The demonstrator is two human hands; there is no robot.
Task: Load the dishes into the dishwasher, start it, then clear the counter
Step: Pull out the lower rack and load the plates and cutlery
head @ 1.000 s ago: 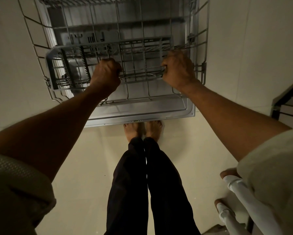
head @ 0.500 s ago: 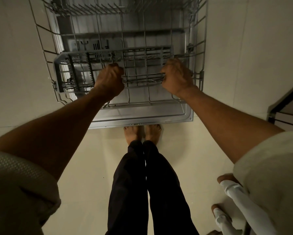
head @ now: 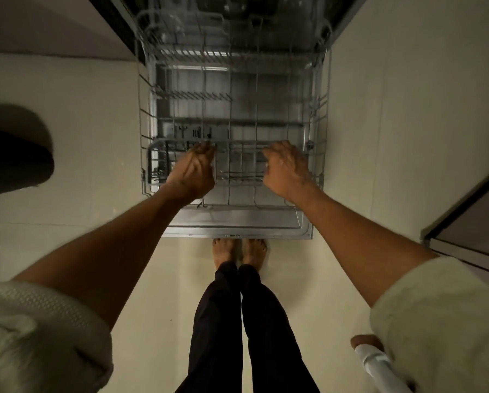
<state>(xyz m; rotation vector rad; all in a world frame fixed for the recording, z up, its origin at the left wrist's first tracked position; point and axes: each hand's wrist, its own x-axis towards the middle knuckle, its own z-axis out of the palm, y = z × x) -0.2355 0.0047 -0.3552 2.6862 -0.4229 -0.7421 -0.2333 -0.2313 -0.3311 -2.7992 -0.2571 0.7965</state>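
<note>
The dishwasher stands open below me, its door (head: 237, 226) folded flat and the empty wire lower rack (head: 237, 95) pulled out over it. A long grey cutlery basket (head: 159, 163) lies across the front of the rack. My left hand (head: 193, 173) grips the basket near its middle, fingers curled over the far rim. My right hand (head: 287, 170) grips its right end the same way. I see no dishes in the rack or the basket.
My bare feet (head: 239, 251) stand at the door's front edge on a pale tiled floor. A dark rounded object (head: 16, 148) is at the left edge. A dark-edged cabinet (head: 470, 222) juts in at right. Another person's foot and white trouser leg (head: 368, 347) are at the lower right.
The basket has dropped lower into the front of the rack with both hands still on it. My view has pulled back, showing more of the rack and the dishwasher's inside.
</note>
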